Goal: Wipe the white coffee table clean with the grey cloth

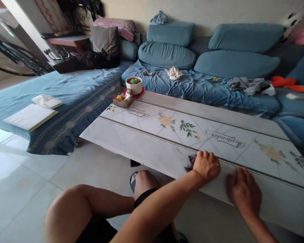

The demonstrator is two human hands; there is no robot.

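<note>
My left hand (207,166) is closed on a dark grey cloth (190,162), pressing it against the near part of a white table (147,148). Only the crumpled left end of the cloth shows; the rest is hidden under my fingers. To its right, my right hand (245,189) is over the near edge of the same table, somewhat blurred. Its thumb stands apart from its fingers, and no object shows in it. Printed flowers and lettering run along the tabletop's middle band.
At the table's far left corner stand a potted succulent (134,85) and a brownish dish (123,100) with scraps in it. A blue-covered sofa (98,76) wraps the far and left sides. On it lie a white cloth (174,72), grey clothing (245,86) and a flat white box (30,116).
</note>
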